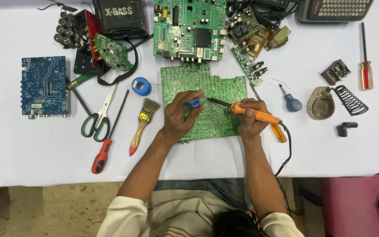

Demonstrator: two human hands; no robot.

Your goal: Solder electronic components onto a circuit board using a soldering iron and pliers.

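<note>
A green circuit board (220, 85) lies solder side up in the middle of the white table. My left hand (178, 116) rests on it and grips a blue desoldering pump (193, 104), tip pointing right. My right hand (250, 118) holds an orange soldering iron (255, 114); its dark tip reaches left toward the pump's tip over the board. The iron's black cable (288, 149) runs off the table's front edge.
Left of the board lie a paintbrush (142, 123), blue solder reel (141, 86), green-handled scissors (98, 118), red screwdriver (104, 151) and a blue board (44, 85). Another green board (189, 28) sits behind. At right: iron stand (325, 103), blue-handled tool (291, 102), red screwdriver (366, 72).
</note>
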